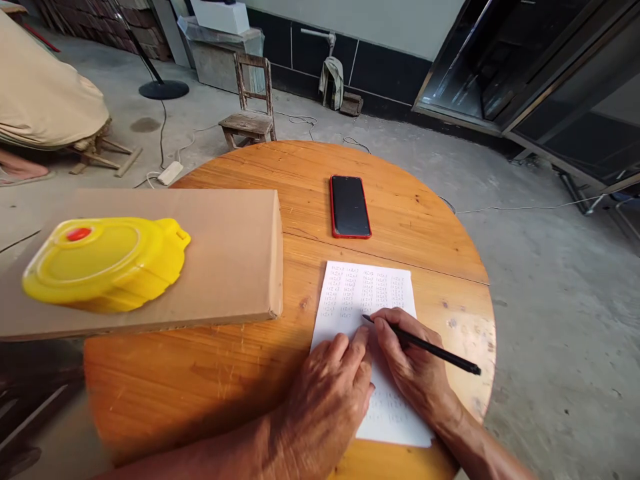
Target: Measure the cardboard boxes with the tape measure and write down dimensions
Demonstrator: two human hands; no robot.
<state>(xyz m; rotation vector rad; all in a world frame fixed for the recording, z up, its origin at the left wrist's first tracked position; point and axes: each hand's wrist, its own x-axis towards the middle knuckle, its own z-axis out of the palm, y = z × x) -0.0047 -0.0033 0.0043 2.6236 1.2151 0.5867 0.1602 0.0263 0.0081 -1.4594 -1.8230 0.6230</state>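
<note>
A white sheet of paper (pixel 345 293) lies on the round wooden table, with rows of small handwritten characters in columns on its upper half. Fainter marks show near its lower edge. My right hand (pixel 417 360) grips a black pen (pixel 435 348), its tip at the paper below one of the middle columns. Beside it, my left hand (pixel 333 393) rests on the sheet's left side, fingers slightly bent and lying on the paper with nothing held. My left index fingertip is close to the pen tip. Both hands cover part of the sheet.
A phone (pixel 350 207) in a red case lies beyond the paper on the wooden table (pixel 240 380). At left, a yellow plastic case (pixel 105 263) with a red button sits on a cardboard box (pixel 235 267). A small wooden chair (pixel 250 123) stands behind the table.
</note>
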